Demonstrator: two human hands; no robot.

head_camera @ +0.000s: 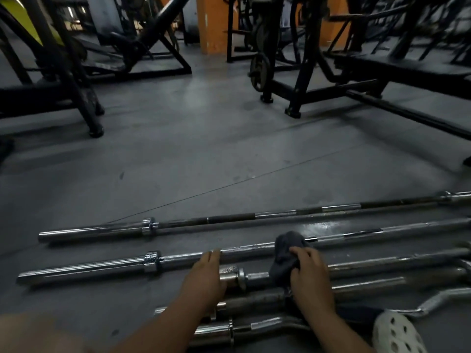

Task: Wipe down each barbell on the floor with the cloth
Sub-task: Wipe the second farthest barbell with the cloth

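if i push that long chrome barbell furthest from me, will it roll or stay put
Likely rolls: the long chrome barbell is round and lies free on the flat grey floor. Probably heavy and stiff, being a long solid-looking steel bar.

second barbell (102,267): chromed metal, glossy, smooth sleeve. far barbell (229,221): chrome sleeve, shaft with dark matt bands. cloth (286,253) in my right hand (312,276): dark grey fabric, matt, soft, crumpled. short bar (254,301): dull brownish metal, rough-looking. curl bar (433,300): bright chrome. My clog (397,332): white plastic or foam, matt. floor (204,149): grey, matt, one glossy wet-looking patch. machine frames (300,80): black painted metal.
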